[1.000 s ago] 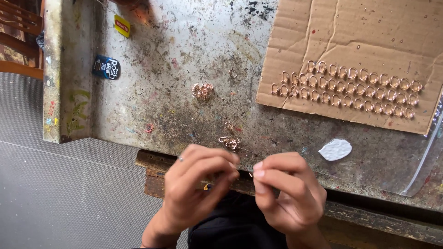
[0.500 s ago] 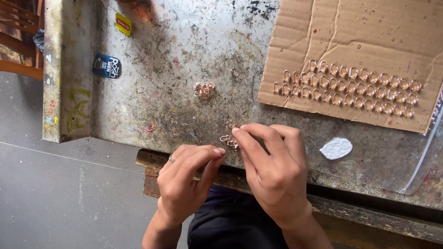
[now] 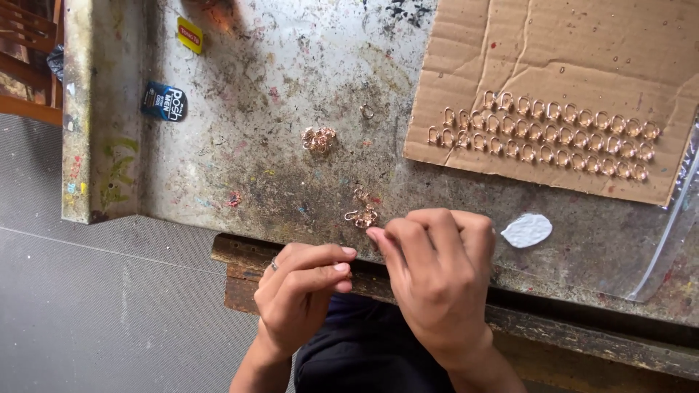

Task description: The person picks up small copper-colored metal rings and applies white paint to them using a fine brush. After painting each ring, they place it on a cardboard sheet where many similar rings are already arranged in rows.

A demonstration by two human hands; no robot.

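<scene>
My right hand point(image 3: 437, 269) reaches over the table's front edge, fingers bent, its index fingertip touching a small pile of rose-gold metal clasps point(image 3: 362, 216). Whether it grips one is hidden. My left hand point(image 3: 302, 287), with a ring on one finger, hovers just below the edge with thumb and fingers pinched together; anything tiny inside the pinch is hidden. A second small cluster of clasps point(image 3: 319, 138) lies farther back, and a single loose ring point(image 3: 368, 111) beyond it.
A sheet of cardboard point(image 3: 553, 51) at the back right carries two rows of several clasps point(image 3: 542, 135). A white oval blob point(image 3: 526, 230) lies right of my right hand. A clear plastic bag point(image 3: 673, 233) is at the right edge. Stickers point(image 3: 164, 102) mark the stained tabletop's left side.
My hands were together below the table edge a second ago. The right hand has since moved up to the near pile of clasps; the left hand stayed low and pinched.
</scene>
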